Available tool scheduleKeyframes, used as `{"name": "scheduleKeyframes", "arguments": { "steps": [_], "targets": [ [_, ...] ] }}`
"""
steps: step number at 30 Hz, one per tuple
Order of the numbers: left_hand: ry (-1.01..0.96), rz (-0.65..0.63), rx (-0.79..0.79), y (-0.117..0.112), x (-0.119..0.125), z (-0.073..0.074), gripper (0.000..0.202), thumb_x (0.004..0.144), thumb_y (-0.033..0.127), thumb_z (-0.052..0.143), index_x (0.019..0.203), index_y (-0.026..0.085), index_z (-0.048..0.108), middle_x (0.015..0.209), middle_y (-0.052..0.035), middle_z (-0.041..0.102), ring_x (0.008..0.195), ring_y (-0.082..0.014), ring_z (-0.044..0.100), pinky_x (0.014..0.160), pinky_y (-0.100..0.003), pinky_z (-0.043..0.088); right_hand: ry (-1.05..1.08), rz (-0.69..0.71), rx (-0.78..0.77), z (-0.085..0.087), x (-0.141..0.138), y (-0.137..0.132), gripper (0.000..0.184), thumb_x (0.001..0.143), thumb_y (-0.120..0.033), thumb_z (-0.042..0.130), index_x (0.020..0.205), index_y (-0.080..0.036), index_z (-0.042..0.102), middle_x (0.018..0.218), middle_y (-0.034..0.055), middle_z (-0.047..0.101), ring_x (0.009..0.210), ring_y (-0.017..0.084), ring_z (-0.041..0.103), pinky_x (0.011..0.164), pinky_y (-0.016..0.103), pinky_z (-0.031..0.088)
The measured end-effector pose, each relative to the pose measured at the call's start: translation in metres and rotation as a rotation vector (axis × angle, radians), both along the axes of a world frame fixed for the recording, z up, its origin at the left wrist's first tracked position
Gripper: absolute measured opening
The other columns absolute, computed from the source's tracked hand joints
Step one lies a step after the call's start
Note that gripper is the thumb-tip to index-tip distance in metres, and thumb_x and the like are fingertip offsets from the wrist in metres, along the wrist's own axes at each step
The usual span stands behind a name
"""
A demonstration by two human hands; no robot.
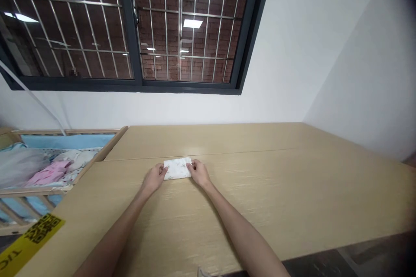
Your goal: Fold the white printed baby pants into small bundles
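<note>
A small folded white cloth with a faint print lies flat on the light wooden table, near the seam between its two boards. My left hand grips the cloth's left edge. My right hand grips its right edge. Both arms reach forward from the near edge of the table.
A wooden crib with blue lining, pink and white baby clothes stands at the left against the table. A yellow label with a QR code is stuck on the table's near left corner. A barred window and white walls lie beyond.
</note>
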State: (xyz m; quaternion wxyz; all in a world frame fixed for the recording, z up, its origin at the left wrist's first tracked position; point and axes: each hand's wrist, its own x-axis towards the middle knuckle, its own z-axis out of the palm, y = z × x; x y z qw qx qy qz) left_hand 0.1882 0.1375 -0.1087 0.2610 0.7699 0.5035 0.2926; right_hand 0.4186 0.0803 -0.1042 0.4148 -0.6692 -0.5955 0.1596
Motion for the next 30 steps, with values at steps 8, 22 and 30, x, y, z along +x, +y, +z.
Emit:
{"name": "scheduleKeyframes", "arguments": {
  "steps": [8, 22, 30],
  "targets": [
    [0.168, 0.180, 0.051, -0.002, 0.012, 0.002, 0.025, 0.092, 0.038, 0.056, 0.102, 0.017, 0.061, 0.095, -0.0132, 0.070, 0.095, -0.0304, 0.066, 0.082, -0.039, 0.048, -0.108, -0.183, -0.067, 0.000, -0.007, -0.001, 0.036, 0.094, -0.036, 0.053, 0.121, -0.013, 0.060, 0.103, 0.0142, 0.069, 0.096, 0.028, 0.065, 0.085, 0.039, 0.050],
    [0.254, -0.180, 0.293, -0.016, 0.044, -0.019, 0.074, 0.102, 0.058, 0.016, 0.156, 0.009, 0.027, 0.163, -0.0170, 0.026, 0.154, -0.0265, 0.017, 0.126, -0.046, 0.012, -0.704, 0.296, 0.056, -0.001, -0.038, -0.006, 0.062, 0.102, -0.031, 0.031, 0.159, -0.008, 0.029, 0.164, 0.0128, 0.027, 0.154, 0.024, 0.017, 0.126, 0.044, 0.010],
    [0.373, -0.145, 0.245, -0.012, 0.024, -0.021, 0.096, 0.094, 0.076, 0.026, 0.158, 0.006, 0.018, 0.166, -0.0180, 0.013, 0.155, -0.0295, 0.009, 0.125, -0.046, 0.012, -0.585, 0.297, -0.059, 0.000, -0.019, -0.014, 0.072, 0.104, -0.052, 0.027, 0.160, -0.006, 0.022, 0.166, 0.0130, 0.016, 0.155, 0.025, 0.013, 0.126, 0.042, 0.010]
  ]
}}
